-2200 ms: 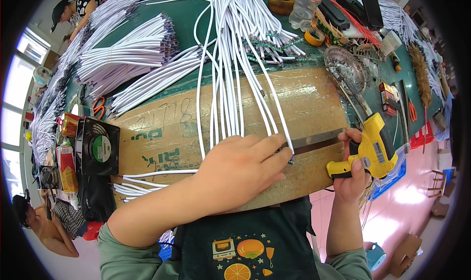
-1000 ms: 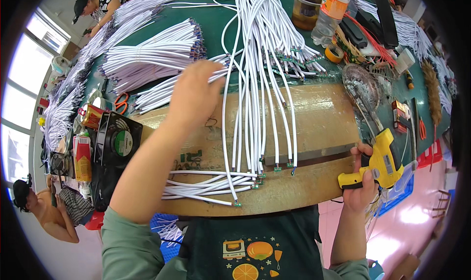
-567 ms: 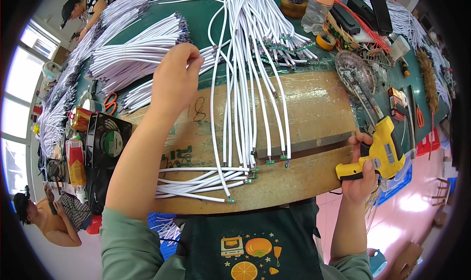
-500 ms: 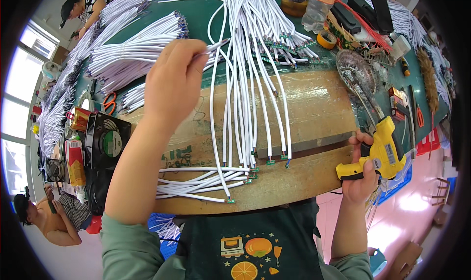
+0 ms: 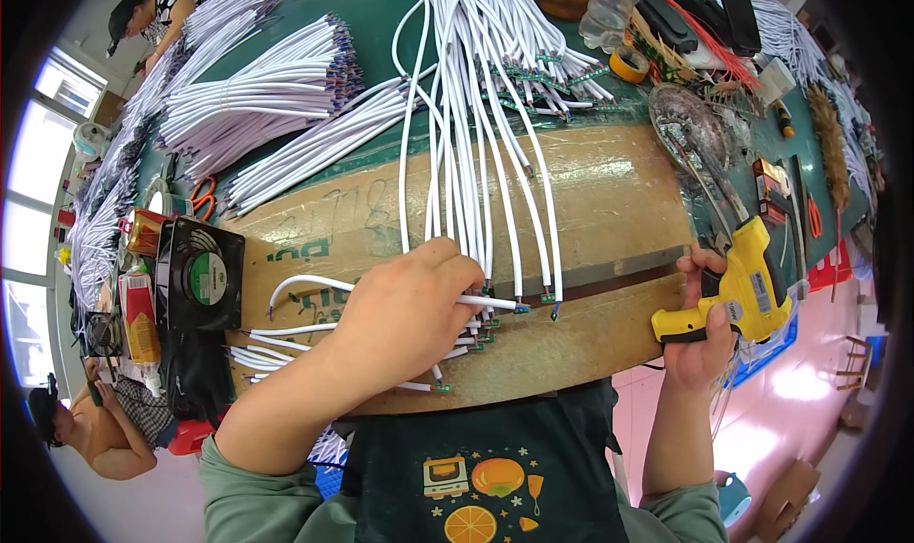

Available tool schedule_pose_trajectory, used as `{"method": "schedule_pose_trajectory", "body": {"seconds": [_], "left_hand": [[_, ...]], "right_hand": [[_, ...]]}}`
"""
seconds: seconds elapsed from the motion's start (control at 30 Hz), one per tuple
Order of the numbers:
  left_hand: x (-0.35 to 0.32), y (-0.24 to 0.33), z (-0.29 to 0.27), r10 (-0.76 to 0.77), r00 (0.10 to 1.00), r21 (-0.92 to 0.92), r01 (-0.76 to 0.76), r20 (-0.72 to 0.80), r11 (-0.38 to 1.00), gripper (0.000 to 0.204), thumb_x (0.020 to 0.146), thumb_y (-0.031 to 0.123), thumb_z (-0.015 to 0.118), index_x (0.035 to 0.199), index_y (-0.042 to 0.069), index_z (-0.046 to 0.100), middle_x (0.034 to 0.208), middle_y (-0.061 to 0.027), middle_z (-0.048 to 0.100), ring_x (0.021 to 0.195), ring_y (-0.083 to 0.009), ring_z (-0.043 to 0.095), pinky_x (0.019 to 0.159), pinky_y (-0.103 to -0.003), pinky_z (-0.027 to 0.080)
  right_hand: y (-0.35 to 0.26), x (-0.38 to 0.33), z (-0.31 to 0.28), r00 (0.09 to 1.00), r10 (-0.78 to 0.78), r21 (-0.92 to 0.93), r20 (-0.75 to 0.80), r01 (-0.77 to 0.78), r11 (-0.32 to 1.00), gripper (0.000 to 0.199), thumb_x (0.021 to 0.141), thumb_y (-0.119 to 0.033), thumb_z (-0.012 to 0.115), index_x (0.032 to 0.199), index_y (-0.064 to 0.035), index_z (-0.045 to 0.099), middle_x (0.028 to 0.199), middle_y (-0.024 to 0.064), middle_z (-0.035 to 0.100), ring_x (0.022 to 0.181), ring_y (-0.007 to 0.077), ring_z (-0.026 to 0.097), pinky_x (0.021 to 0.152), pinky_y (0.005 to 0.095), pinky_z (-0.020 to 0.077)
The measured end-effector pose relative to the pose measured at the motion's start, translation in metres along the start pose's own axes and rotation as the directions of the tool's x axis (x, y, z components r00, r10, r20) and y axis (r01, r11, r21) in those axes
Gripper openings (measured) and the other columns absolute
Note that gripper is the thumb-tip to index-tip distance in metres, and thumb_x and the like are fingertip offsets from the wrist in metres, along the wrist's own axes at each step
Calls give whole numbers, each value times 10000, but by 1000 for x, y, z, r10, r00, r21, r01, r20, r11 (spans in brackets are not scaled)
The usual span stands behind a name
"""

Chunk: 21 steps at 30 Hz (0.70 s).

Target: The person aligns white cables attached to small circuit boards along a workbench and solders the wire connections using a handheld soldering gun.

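ok so you're pinching a white cable [image 5: 490, 302] with your left hand [image 5: 411, 300], near side of the brown board [image 5: 609, 200], your right hand [image 5: 697, 355] gripping that yellow gun-shaped tool [image 5: 752, 281]

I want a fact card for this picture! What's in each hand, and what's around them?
Left hand: holding a white cable, one end pointing right
Right hand: holding a yellow-and-black gun-shaped tool
Work surface: brown board on a green table
Left side: black fan, orange-handled scissors
Beyond the board, left: stack of white cables
Beyond the board, right: yellow tape roll, plastic bottle
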<state>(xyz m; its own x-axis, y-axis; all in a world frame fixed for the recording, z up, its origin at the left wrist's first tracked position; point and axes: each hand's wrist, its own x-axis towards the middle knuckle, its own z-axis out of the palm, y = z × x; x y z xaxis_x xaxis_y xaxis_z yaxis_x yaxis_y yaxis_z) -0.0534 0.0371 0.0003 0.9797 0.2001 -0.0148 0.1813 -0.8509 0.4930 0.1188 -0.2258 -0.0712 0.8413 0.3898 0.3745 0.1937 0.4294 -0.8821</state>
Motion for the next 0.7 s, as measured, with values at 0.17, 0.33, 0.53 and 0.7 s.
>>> {"method": "schedule_pose_trajectory", "body": {"seconds": [0.17,0.33,0.53,0.7], "left_hand": [[3,-1,5,-16,998,-57,13,-61,998,123,785,106,662,896,58,640,854,-115,603,814,-328,617,701,-421,493],[3,0,0,-14,998,-99,9,-57,995,87,780,86,666,857,52,648,838,-119,616,798,-327,615,693,-420,486],[-2,15,-5,26,998,-190,-36,-54,981,81,788,81,689,854,45,662,815,-120,626,770,-314,616,669,-389,478],[-2,23,16,26,996,-243,-47,-90,969,83,803,84,698,869,46,666,814,-112,630,754,-311,623,652,-390,487]], "right_hand": [[2,1,-2,1000,9,9,12,-9,1000,591,904,-303,604,1334,54,412,1241,194,535,1198,290,519,1118,427,330],[0,1,-1,1000,1,24,19,-2,1000,583,904,-288,605,1335,53,411,1248,186,539,1183,289,527,1110,429,333],[0,0,-1,1000,-4,31,8,4,1000,585,907,-283,602,1348,46,404,1245,187,545,1149,292,541,1106,449,327],[0,0,0,1000,-5,29,22,4,1000,583,908,-280,597,1353,42,401,1240,187,549,1135,293,549,1106,451,325]]}}
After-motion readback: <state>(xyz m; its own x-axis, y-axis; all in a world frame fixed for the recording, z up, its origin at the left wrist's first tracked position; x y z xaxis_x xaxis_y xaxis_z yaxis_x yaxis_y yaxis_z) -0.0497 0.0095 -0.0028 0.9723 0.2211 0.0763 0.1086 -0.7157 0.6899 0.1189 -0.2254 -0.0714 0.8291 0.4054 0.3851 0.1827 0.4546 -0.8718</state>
